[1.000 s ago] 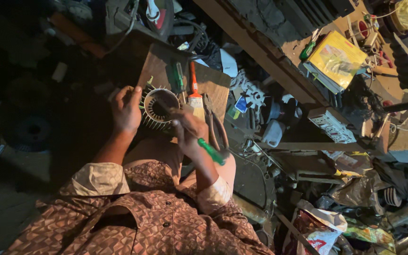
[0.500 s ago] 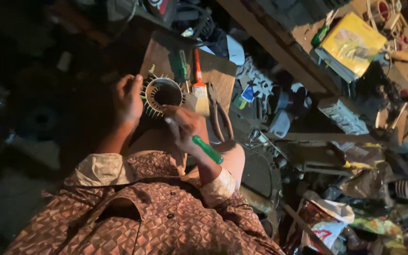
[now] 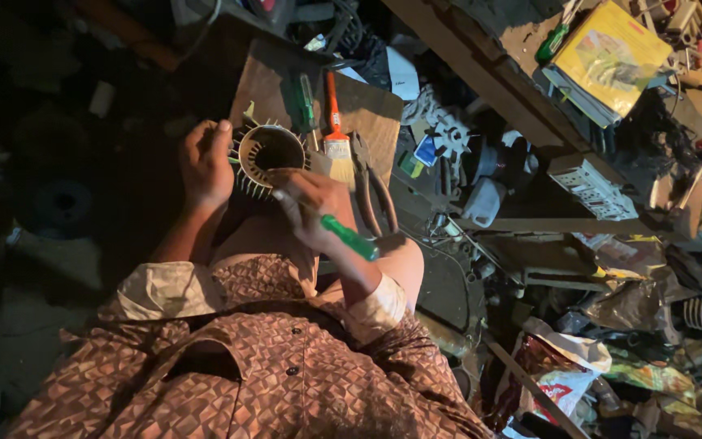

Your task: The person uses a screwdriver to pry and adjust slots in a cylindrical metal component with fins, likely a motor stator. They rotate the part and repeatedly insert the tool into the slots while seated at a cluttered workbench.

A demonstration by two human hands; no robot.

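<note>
Metal ring with radial fins and a dark hollow centre [image 3: 266,158]: a motor-core-like piece resting on the seated person's lap, against the near edge of a brown wooden board [image 3: 274,81]. Left hand [image 3: 207,162]: cupped on the ring's outer left rim, steadying it. Right hand [image 3: 312,207]: clamped on a green-handled screwdriver [image 3: 349,237], its shaft angled up toward the ring's near rim; tip contact cannot be told. Change since half a second ago: the view has shifted a little, the ring sits at much the same spot, and both hands keep their grips, so the work at the rim appears to be continuing. On the board, just beside the ring: an orange-handled paintbrush [image 3: 335,130], a second green screwdriver [image 3: 307,102], dark pliers [image 3: 371,191]. Surroundings: cluttered floor, yellow booklet [image 3: 611,53] on a wooden shelf.
</note>
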